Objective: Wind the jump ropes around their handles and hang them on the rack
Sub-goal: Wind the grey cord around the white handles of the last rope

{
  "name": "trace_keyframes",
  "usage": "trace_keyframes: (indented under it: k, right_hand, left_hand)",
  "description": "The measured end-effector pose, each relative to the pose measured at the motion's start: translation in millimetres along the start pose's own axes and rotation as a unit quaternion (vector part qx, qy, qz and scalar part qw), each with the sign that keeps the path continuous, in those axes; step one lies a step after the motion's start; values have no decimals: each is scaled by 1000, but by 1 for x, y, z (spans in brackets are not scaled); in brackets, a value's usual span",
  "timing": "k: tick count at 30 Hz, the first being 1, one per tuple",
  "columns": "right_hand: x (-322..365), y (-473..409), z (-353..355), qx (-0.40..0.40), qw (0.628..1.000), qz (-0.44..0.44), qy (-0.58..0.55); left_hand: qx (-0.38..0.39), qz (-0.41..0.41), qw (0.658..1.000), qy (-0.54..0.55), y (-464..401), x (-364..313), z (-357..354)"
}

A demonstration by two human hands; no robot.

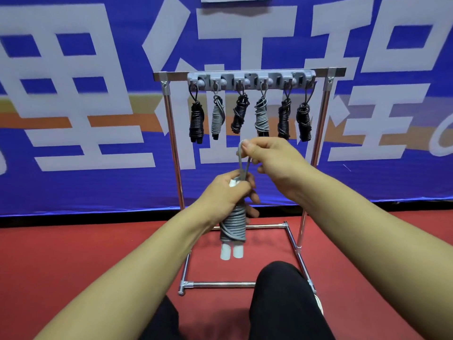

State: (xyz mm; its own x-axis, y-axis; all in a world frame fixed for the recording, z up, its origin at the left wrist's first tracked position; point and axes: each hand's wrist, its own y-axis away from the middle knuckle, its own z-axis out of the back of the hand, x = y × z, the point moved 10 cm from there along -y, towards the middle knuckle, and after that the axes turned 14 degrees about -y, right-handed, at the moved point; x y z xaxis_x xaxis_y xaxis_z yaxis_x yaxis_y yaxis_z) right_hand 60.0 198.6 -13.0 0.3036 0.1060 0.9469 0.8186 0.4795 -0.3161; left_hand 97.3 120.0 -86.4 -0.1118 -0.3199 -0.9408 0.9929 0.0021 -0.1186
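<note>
The left hand (pixel 229 192) is gripping the wound grey rope bundle (pixel 232 225) upright, near the rack (pixel 247 73). The right hand (pixel 267 155) is pinching its free loop (pixel 242 158) upward. Winding appears complete; hanging is pending. Six bundles are occupying the hooks, so the next move calls for finding a free hook.

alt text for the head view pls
A person's left hand grips a grey jump rope wound around its white handles, while the right hand pinches its loop below a metal rack already holding six wound ropes.
</note>
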Motion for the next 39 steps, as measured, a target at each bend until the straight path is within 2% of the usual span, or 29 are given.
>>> trace_keyframes:
  k: [3,7,10,17,21,23,27,30,33,36,39]
  right_hand:
    - [10,1,6,-17,1000,22,-3]
    - [19,0,5,-4,999,38,21]
    - [28,-11,21,-35,999,30,9]
    - [23,-45,38,-61,998,25,23]
    - [19,-82,63,-104,994,36,14]
    - [15,-103,74,-119,992,36,-9]
    - [11,-149,97,-168,985,48,-15]
    - [17,-187,105,-174,982,69,-28]
    - [30,-225,110,-173,980,99,-14]
    - [31,-263,131,-217,972,93,6]
    - [27,-289,153,-262,957,96,74]
  left_hand:
    - [10,-1,1000,1,2,-3,-5]
    - [-21,-32,998,-51,-5,-16,0]
    - [-43,-23,999,-22,-18,-27,12]
    - [-171,-48,980,-91,-61,-48,50]
    - [-140,-40,988,-45,-101,-50,43]
    - [-127,-37,990,-55,-123,-50,37]
    - [-171,-16,984,-50,-173,-52,49]
    - [-208,8,978,-21,-210,-57,69]
    - [-218,14,976,-4,-247,-66,86]
    - [-206,22,978,21,-283,-77,94]
    - [-187,39,981,21,-315,-77,87]
